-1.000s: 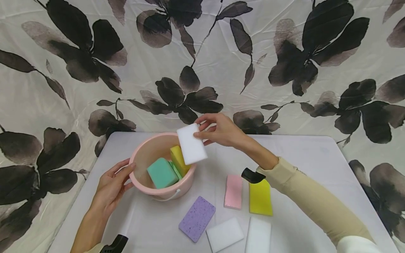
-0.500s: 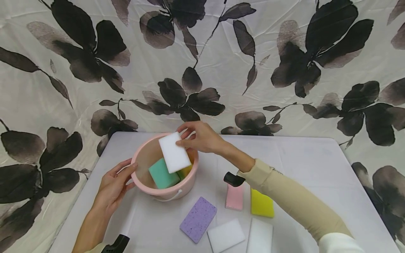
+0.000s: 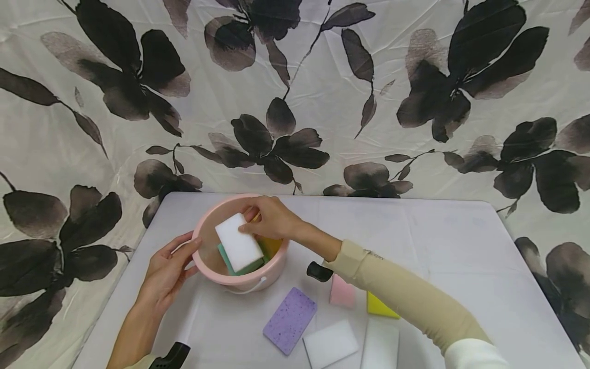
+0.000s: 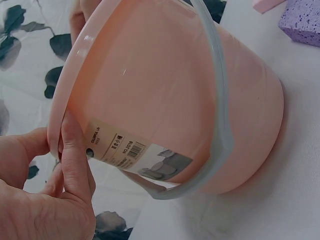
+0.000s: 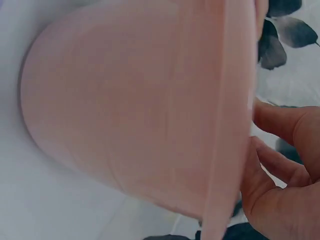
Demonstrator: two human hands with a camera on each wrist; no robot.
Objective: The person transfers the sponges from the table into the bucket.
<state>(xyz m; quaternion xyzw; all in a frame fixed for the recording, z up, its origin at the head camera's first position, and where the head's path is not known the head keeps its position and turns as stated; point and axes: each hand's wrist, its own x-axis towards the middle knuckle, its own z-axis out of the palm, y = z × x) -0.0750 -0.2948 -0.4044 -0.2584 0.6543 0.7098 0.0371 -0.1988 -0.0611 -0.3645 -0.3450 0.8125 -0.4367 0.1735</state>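
Note:
My right hand [image 3: 272, 218] pinches a white sponge [image 3: 238, 243] by its upper right edge, inside the mouth of the pink bucket [image 3: 276, 266]. Beneath that sponge a green one [image 3: 224, 258] shows at its edge, and an orange-yellow one [image 3: 271, 246] lies to its right. My left hand [image 3: 166, 271] grips the bucket's left rim; in the left wrist view, the thumb and fingers of the left hand [image 4: 55, 175] lie on both sides of the rim. The right wrist view shows the right hand [image 5: 285, 165] at the rim, its fingertips hidden behind the bucket wall [image 5: 125, 110].
On the white table [image 3: 442, 230], right of the bucket, lie a purple sponge [image 3: 290, 321], a pink one [image 3: 342, 292], a yellow one [image 3: 380, 306] and two white ones [image 3: 331, 343], [image 3: 380, 343]. A floral cloth [image 3: 322, 118] hangs behind the table.
My right hand has moved left and down with the white sponge, from over the bucket's right rim into its mouth, above the green sponge. My left hand has stayed on the rim.

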